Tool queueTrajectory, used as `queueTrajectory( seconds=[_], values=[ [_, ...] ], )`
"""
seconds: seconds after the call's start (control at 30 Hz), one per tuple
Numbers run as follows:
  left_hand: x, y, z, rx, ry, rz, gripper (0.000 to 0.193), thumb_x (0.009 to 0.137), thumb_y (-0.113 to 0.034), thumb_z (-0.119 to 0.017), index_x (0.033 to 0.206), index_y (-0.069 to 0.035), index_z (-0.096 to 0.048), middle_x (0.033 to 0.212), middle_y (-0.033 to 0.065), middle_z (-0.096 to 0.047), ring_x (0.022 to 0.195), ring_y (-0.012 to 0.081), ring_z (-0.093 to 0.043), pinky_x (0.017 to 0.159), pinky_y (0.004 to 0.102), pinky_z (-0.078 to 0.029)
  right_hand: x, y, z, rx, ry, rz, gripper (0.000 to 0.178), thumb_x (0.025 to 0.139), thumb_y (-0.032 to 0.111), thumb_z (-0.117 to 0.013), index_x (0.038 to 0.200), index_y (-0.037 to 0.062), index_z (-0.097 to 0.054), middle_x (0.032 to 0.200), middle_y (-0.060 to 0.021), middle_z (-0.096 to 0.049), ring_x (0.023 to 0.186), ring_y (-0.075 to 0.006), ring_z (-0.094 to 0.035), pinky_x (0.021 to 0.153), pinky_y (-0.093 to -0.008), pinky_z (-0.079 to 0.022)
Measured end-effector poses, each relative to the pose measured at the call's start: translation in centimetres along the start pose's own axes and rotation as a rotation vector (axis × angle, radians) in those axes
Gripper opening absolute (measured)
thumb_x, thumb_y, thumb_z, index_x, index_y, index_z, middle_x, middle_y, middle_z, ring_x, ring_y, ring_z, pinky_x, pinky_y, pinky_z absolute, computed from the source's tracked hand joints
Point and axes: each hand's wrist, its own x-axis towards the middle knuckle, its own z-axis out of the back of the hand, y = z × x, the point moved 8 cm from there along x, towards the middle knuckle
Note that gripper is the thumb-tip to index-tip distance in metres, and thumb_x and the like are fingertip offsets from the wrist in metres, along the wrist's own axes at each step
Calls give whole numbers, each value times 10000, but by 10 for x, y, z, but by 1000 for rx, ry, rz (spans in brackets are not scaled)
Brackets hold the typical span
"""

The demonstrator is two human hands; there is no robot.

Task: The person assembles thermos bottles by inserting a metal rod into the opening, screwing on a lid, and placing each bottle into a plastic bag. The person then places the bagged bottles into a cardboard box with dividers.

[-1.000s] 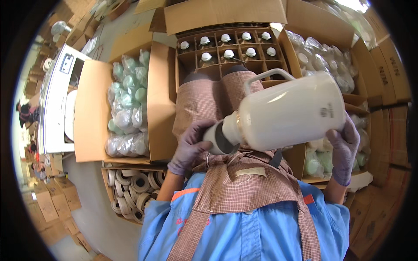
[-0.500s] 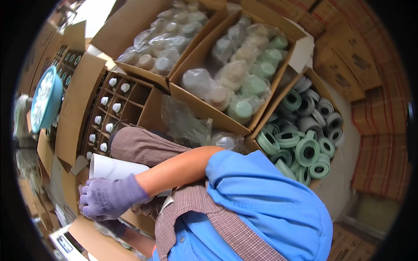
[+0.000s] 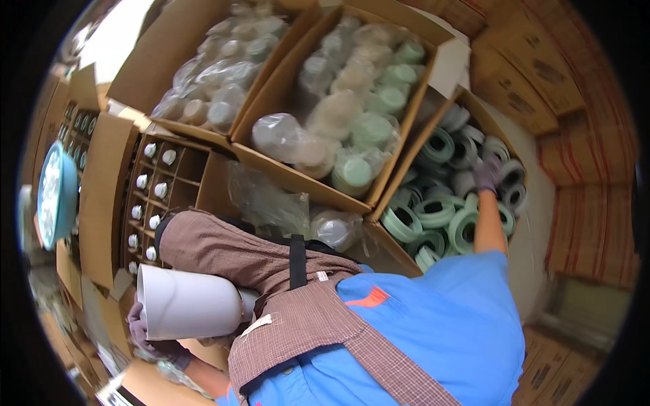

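A large pale grey-lavender cylinder (image 3: pixel 193 304) lies sideways across my lap, with its wide end to the left and a narrower piece at its right end. My left hand (image 3: pixel 154 338), in a purple glove, is closed round the rim at the wide end, its fingers partly behind it. Far to the right, my gloved right hand (image 3: pixel 486 174) reaches into a carton of ring-shaped parts and touches the grey rings (image 3: pixel 464 150). Its fingers are too small and blurred to tell whether they grip one. Pale green rings (image 3: pixel 435 211) lie nearer in that carton.
Ahead stand two open cartons (image 3: pixel 291 169) of plastic-wrapped, cup-like pieces (image 3: pixel 355 172). At left, a divided carton (image 3: pixel 183 162) holds white-capped bottles (image 3: pixel 160 190). A blue basin (image 3: pixel 66 196) with white pieces is farther left. Stacked cartons (image 3: pixel 582 223) line the right side.
My right hand has left the cylinder and swung across to the carton of rings. The cylinder is now more exposed, with my left hand still on it. The view has shifted slightly.
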Motion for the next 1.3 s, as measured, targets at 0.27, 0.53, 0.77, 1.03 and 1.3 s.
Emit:
queueTrajectory(
  seconds=[0.27, 0.53, 0.77, 1.03, 1.3],
  values=[
    [-15, -7, -4, 54, -85, 146, 262, 962, -183, -432, 776, -28, -532, 917, 87, -630, 830, 204, -605, 831, 330, -463, -2, -70, -59, -238, 560, -244, 505, 834, 245, -589, 1322, 149, -501, 1381, -121, -505, 1286, -313, -482, 1037, -452, -426],
    [-60, 33, -6, -841, -229, 495, 498, 984, -339, -382, 1271, 47, -510, 1257, 180, -576, 1182, 282, -542, 1042, 411, -426, 38, -1, 19, -44, 8, -91, 415, 846, 398, -641, 1073, 51, -667, 1098, -145, -683, 1019, -353, -643, 872, -432, -502],
    [10, 27, 3, -898, -230, 406, 590, 937, -243, -599, 1384, 79, -389, 1368, 195, -489, 1301, 266, -467, 1115, 390, -357, -5, 356, 165, 1569, 229, 469, 271, 962, 132, -593, 1193, -11, -598, 1130, -51, -614, 1020, -148, -557, 910, -298, -456],
    [84, 13, -26, -1774, 19, 556, 682, 914, -452, -611, 1405, -31, -391, 1344, 140, -526, 1205, 278, -553, 990, 491, -497, -343, 736, 355, 1929, 2003, 963, 262, 948, 133, -549, 1176, 10, -585, 1001, -33, -654, 848, -110, -635, 703, -257, -537],
    [37, 78, 15, -1235, -392, 437, 555, 917, -259, -648, 1382, -52, -426, 1257, 93, -579, 1159, 172, -575, 974, 350, -515, -430, 713, 475, 1451, 146, 2071, 652, 731, 69, -748, 1328, 62, -488, 1125, -178, -571, 934, -355, -633, 777, -423, -538]
  ],
)
